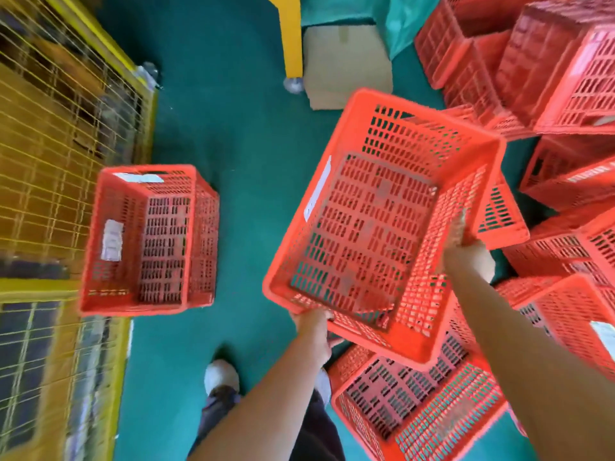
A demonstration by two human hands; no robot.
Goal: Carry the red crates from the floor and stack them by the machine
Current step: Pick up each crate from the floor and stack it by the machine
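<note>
Head view: a person holds one red crate point(376, 221) in the air over the green floor point(239, 134), between a pile of red crates point(565, 78) on the right and a yellow mesh guard point(60, 128) on the left
Step in hand: judged to be the carry across to the guard side, with the set-down not yet begun
Left hand point(312, 327): fingers curled round the near rim at the crate's near-left corner
Right hand point(462, 241): holds the right long wall near the rim; it is too blurred to show how the fingers lie
Held crate, facing: open mouth up towards the camera, empty, tipped so that the far end sits higher in the picture
Held crate, long axis: runs away from the person and leans to the right
Floor crate point(146, 237): stands mouth up just beside the mesh guard, well apart from the held one, with its long axis running away from the person along the guard
Doing it well: swing the held crate left, turn it until its long axis matches the floor crate's, level the rim, then lower it straight down so it seats squarely
Grip advice: the two hands sit on different sides, so an even hold would help before lowering
Watch for: the shoe point(221, 374) and the loose crate point(416, 410) below the load
</note>
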